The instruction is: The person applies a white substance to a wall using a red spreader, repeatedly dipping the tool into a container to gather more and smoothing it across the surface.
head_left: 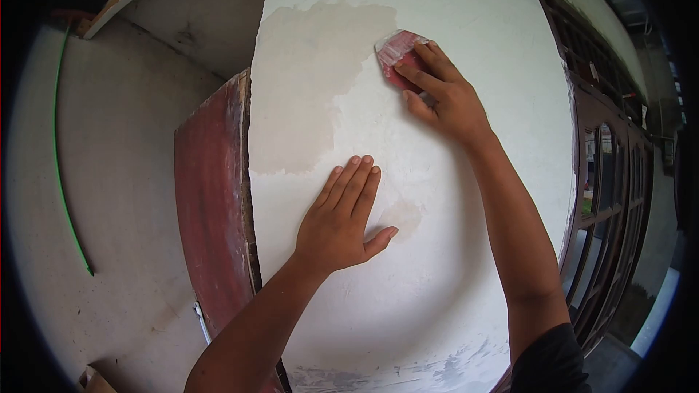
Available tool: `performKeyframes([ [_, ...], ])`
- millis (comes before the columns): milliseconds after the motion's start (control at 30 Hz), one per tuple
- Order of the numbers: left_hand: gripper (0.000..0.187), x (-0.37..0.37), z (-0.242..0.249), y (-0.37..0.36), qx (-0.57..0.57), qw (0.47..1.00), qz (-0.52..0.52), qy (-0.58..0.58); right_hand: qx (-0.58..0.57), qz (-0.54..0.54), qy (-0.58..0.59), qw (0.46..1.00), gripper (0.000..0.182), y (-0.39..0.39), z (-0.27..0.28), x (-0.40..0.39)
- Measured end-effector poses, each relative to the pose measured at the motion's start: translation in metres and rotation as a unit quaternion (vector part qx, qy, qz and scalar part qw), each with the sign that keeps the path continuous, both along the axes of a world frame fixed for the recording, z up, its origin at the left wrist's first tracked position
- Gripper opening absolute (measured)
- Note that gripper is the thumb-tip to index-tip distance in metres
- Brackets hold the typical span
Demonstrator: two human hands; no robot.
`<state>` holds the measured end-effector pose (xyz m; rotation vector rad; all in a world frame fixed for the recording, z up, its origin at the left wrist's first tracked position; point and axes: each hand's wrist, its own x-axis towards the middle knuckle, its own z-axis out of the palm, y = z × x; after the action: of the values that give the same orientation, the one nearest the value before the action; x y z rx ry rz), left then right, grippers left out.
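Observation:
A piece of red sandpaper (394,53), coated with white dust, lies against the upper part of the white wall (473,22). My right hand (445,94) presses it there, with fingers spread over its right side and the thumb below. Just left of the sandpaper is a large beige patch (298,80) with ragged edges. Lower down, my left hand (342,211) rests flat on the wall, fingers stretched upward and thumb out to the right, holding nothing. A smaller beige patch (404,218) shows beside that thumb.
To the left, a worn dark-red wooden panel (211,196) stands along the wall's rough edge. A green strip (58,153) hangs on the grey wall behind. At right are brown window frames (604,196) with glass panes. Grey smears mark the wall's bottom.

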<state>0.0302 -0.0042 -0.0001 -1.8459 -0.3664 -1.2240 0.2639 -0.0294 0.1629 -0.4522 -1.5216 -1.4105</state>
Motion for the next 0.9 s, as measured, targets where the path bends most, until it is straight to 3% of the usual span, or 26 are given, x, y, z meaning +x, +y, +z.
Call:
performKeyframes([
  [233,0.084,0.000,-0.001,0.001,0.003,1.000,0.001,-0.007,-0.017,0.035,0.042,0.998,0.041,0.002,-0.002,0.011],
  [500,0.084,-0.001,0.000,0.000,0.005,1.000,0.003,-0.003,-0.017,-0.018,0.019,1.000,0.044,0.006,0.017,-0.009],
  [633,0.083,0.000,0.000,-0.001,0.002,1.000,-0.001,-0.004,-0.013,-0.046,-0.001,0.999,0.043,0.003,-0.006,0.001],
  [900,0.083,-0.001,0.000,0.000,0.003,1.000,-0.001,-0.002,-0.023,0.019,0.048,0.998,0.041,-0.004,0.003,-0.009],
])
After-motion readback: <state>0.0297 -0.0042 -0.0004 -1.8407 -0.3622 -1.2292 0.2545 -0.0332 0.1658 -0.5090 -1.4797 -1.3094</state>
